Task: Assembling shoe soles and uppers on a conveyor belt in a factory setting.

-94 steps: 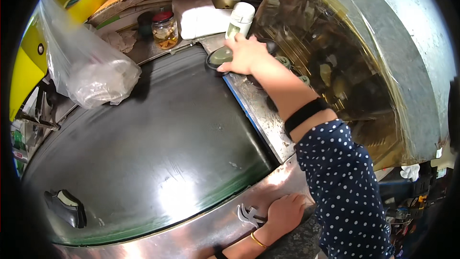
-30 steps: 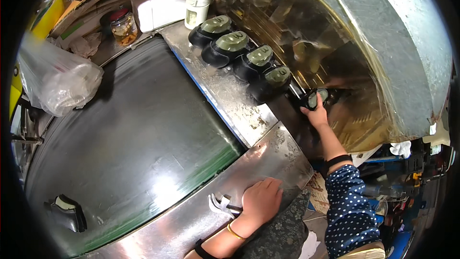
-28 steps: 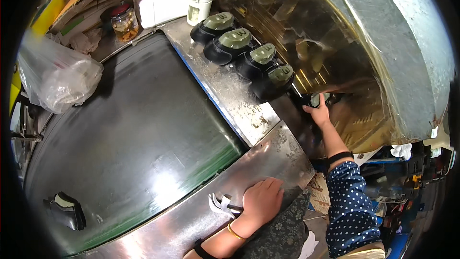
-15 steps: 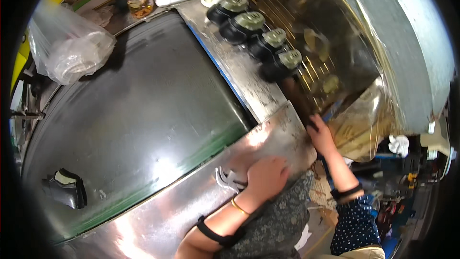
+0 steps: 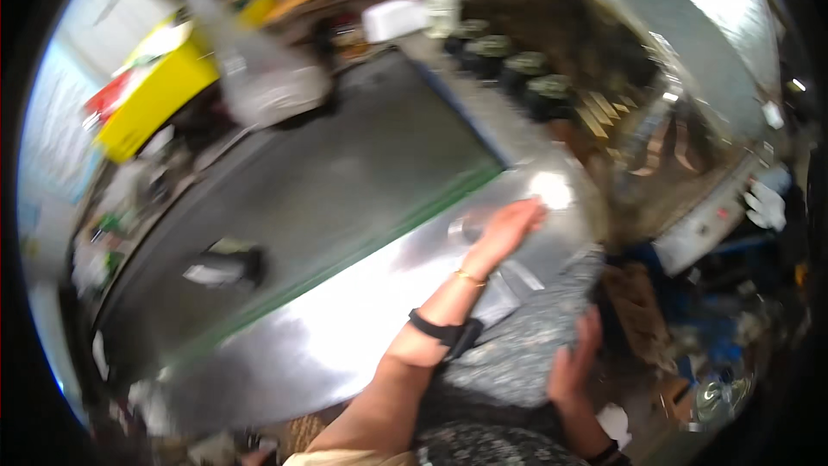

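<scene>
My left hand (image 5: 515, 224) lies over the shiny metal ledge, fingers stretched out loosely and nothing visible in them. Beside it on the ledge is a small curved metal tool (image 5: 460, 226), partly hidden and too blurred to name. My right hand (image 5: 576, 361) is low beside the grey patterned apron (image 5: 517, 358), fingers extended and apart, holding nothing visible. A black shoe (image 5: 226, 266) with a pale top lies on the dark belt (image 5: 345, 168), well left of my hands. Several black shoes (image 5: 546, 97) with pale green lasts stand in a row on the far metal strip.
A green edge borders the belt along the metal ledge (image 5: 302, 328). Beyond the belt hang a clear plastic bag (image 5: 274, 91) and a yellow box (image 5: 159, 91). A white bottle (image 5: 442, 11) stands behind the shoe row. Right of the shoes is a machine opening (image 5: 604, 116) with glowing bars.
The view has swung, bringing the yellow box into sight. My right hand has come back from the machine opening to the apron. My left hand remains over the ledge.
</scene>
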Demonstrator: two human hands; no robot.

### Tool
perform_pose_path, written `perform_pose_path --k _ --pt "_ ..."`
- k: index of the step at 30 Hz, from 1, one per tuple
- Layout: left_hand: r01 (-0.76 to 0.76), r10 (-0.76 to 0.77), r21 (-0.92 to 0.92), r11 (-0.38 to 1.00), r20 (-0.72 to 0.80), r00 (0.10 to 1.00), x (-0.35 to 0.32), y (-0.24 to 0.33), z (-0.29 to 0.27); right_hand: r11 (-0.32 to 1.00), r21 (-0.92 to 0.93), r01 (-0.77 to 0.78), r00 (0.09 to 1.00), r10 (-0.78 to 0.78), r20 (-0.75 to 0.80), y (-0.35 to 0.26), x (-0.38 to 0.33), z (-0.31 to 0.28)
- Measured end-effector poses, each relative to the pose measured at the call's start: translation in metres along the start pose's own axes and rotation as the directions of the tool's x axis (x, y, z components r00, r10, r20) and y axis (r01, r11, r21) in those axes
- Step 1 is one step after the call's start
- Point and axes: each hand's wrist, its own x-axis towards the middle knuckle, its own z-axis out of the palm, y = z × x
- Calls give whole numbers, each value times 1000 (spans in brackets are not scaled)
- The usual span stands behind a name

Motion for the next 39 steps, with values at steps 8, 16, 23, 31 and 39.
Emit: perform_pose_path --k 8,16,23,31,39 --pt "316 796 948 42 -223 563 -191 89 -206 989 120 86 976 -59 -211 15 -15 7" --pt "196 486 631 750 -728 483 -230 83 -292 990 112 82 973 -56 -223 17 -14 6" --pt "725 659 683 -90 -505 557 -291 162 -341 989 133 71 967 -35 -252 3 -5 4" --pt "699 173 656 286 -753 635 -309 143 -319 996 61 71 963 -52 -265 -10 -4 -3" --pt "-81 84 23 996 -332 940 -314 100 -127 929 360 80 994 -45 -103 -17 14 -38"
